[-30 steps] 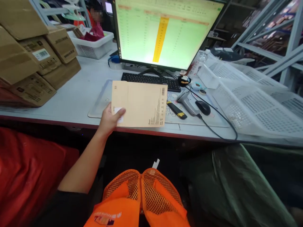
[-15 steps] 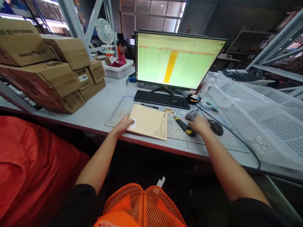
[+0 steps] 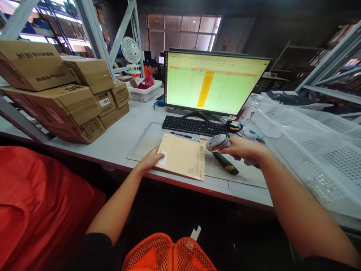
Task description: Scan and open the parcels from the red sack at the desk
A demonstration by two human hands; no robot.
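Note:
My left hand (image 3: 152,159) grips the left edge of a tan book-like packet (image 3: 182,155), its thumb on top beside a small white label. The packet lies at the desk's front edge, with printing along its right side. My right hand (image 3: 239,147) is closed round a grey barcode scanner (image 3: 217,142), raised above the desk mat, its head pointing left toward the packet's right edge. Below the scanner a black and yellow box cutter (image 3: 225,162) lies on the mat (image 3: 141,145). The computer mouse is hidden behind my right hand and forearm.
A monitor (image 3: 216,84) showing a spreadsheet stands behind a black keyboard (image 3: 194,125). Cardboard boxes (image 3: 53,103) are stacked on the left. White plastic baskets (image 3: 318,150) fill the right side. A person in orange (image 3: 149,69) is in the background.
My right hand has lifted the barcode scanner off the mat and turned its head left toward the packet. My left hand keeps its hold on the packet. The view has tilted up slightly.

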